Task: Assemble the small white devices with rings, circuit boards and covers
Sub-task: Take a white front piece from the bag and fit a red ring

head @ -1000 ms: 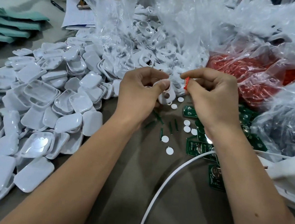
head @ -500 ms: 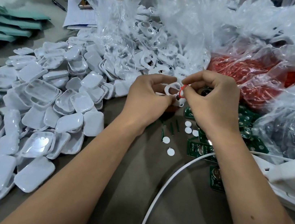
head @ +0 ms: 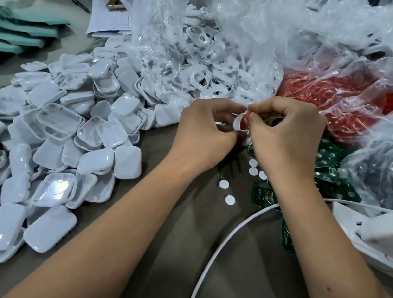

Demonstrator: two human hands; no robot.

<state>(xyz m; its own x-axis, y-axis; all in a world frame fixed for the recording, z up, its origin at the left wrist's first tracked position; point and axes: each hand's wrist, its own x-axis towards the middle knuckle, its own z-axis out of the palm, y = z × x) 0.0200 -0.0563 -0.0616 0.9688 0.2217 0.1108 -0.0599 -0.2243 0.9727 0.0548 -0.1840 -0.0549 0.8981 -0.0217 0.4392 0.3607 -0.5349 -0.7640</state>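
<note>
Grey bench piled with parts: left hand (head: 205,130) pinches white shell (head: 237,123) at 12 o'clock, right hand (head: 285,136) pinches red ring (head: 245,116) onto it; light, rigid, small, ring likely stretchy, grip edges

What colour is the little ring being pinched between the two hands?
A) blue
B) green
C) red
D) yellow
C: the right hand pinches a thin red ring against the small white part held by the left hand, and it matches the red pieces in the plastic bag behind.
</note>
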